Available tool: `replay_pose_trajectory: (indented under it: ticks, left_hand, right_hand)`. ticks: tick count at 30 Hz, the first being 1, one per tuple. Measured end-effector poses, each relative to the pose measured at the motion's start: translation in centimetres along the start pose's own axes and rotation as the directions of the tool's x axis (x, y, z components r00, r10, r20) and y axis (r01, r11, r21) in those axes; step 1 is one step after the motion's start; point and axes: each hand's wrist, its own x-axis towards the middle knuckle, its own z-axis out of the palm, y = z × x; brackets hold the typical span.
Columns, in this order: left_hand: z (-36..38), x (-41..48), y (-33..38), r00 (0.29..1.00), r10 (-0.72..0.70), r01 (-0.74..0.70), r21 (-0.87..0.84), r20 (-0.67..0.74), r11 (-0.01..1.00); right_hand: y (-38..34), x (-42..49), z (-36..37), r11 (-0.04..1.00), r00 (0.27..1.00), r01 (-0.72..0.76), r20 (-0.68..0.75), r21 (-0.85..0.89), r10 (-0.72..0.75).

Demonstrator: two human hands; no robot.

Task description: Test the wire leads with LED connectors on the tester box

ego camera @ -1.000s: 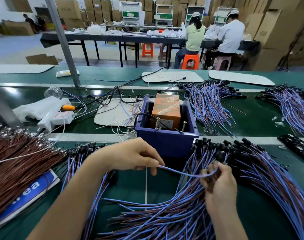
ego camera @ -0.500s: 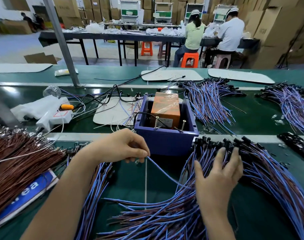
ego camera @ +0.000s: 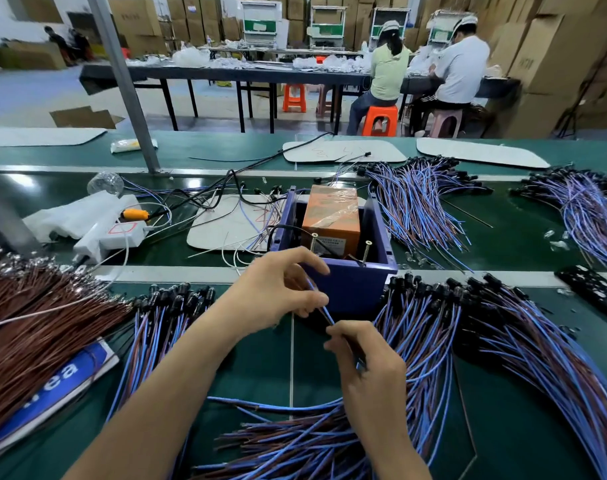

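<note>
My left hand (ego camera: pixel 281 289) pinches the upper end of a blue and brown wire lead (ego camera: pixel 324 311) just in front of the blue tester box (ego camera: pixel 350 285). My right hand (ego camera: pixel 367 362) grips the same lead lower down, its fingers curled round it. Inside the box stands an orange block (ego camera: pixel 331 216), with two upright screws (ego camera: pixel 340 245) near the box's front wall. A large pile of leads with black LED connectors (ego camera: pixel 485 334) fans out on the right of the box. A smaller bundle of leads (ego camera: pixel 163 317) lies on the left.
A bundle of brown wires (ego camera: pixel 35 323) and a blue and white sign (ego camera: pixel 52 382) lie at the left. A white power strip (ego camera: pixel 111 233), cables and a grey mat (ego camera: pixel 225 223) sit behind. More lead piles (ego camera: pixel 419 202) lie beyond the box. Two people sit at a far table.
My right hand has left the pile on the right and come in to take hold of the lead. My left hand has lifted the lead's end toward the box front.
</note>
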Motion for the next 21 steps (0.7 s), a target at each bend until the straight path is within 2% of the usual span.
replay_pose_trajectory:
  ticks: [3, 6, 14, 21]
  left_hand:
    - [0.8, 0.1, 0.3, 0.996, -0.080, 0.065, -0.254, -0.049, 0.965]
    - [1.4, 0.1, 0.4, 0.989, -0.132, 0.101, -0.354, -0.063, 0.930]
    - [1.6, 0.4, 0.2, 0.985, -0.148, 0.110, -0.325, -0.094, 0.939]
    - [1.3, 0.9, -0.8, 0.967, -0.203, 0.158, -0.265, -0.152, 0.951]
  right_hand:
    - [-0.1, 0.0, 0.1, 1.000, 1.000, -0.009, -0.028, 0.029, 0.010]
    - [0.0, 0.1, 0.0, 0.999, 0.997, -0.040, -0.069, 0.000, 0.040]
    - [-0.4, 0.2, -0.1, 0.997, 0.975, -0.028, -0.223, -0.069, 0.012]
    - [0.2, 0.2, -0.4, 0.982, 0.948, -0.184, -0.270, -0.031, 0.169]
